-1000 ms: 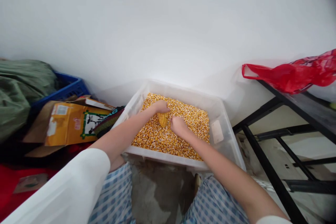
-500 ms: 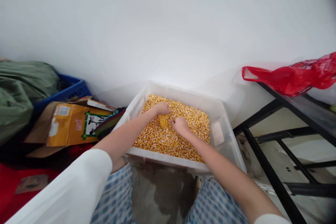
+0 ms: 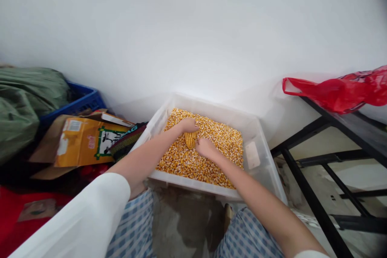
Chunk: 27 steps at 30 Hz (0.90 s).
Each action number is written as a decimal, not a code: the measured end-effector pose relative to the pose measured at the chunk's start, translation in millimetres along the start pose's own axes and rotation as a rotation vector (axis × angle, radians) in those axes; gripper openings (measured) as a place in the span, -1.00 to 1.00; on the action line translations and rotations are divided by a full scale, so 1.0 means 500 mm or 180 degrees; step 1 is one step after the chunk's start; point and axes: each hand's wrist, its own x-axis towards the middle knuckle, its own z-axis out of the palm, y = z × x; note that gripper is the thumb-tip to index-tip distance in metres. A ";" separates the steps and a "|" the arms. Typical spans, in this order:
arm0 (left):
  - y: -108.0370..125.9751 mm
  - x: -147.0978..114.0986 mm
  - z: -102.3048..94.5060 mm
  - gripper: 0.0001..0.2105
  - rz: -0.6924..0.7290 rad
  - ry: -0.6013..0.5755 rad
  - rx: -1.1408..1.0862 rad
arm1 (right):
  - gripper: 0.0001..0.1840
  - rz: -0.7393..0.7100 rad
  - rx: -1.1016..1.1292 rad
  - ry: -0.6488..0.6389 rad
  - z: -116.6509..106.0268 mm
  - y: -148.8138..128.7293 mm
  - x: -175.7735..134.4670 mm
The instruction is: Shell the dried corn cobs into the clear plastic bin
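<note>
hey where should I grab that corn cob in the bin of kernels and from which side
Grip the corn cob by its two ends, coming from above. It stands roughly upright over the loose kernels in the clear bin, so only its ends and sides are free. That is probably why the left hand caps the top and the right hand clasps the lower end.

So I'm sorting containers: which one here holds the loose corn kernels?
The clear plastic tub between the knees; the blue crate at left holds green cloth instead.

Red bag [image 3: 338, 92] on black rack [image 3: 320, 129] (right), blue crate [image 3: 81, 102] left.
</note>
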 end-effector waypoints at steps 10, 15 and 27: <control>0.031 -0.005 -0.002 -0.61 0.0046 0.0067 0.0135 | -0.66 -0.0135 -0.0376 0.0151 0.018 0.004 -0.003; 0.036 -0.007 -0.002 -0.60 0.0078 0.0091 0.0223 | -0.58 0.0237 0.0051 -0.0001 0.017 0.006 0.005; 0.036 -0.008 -0.002 -0.61 0.0046 0.0059 0.0233 | -0.57 0.0173 -0.0073 0.0089 0.012 0.003 0.003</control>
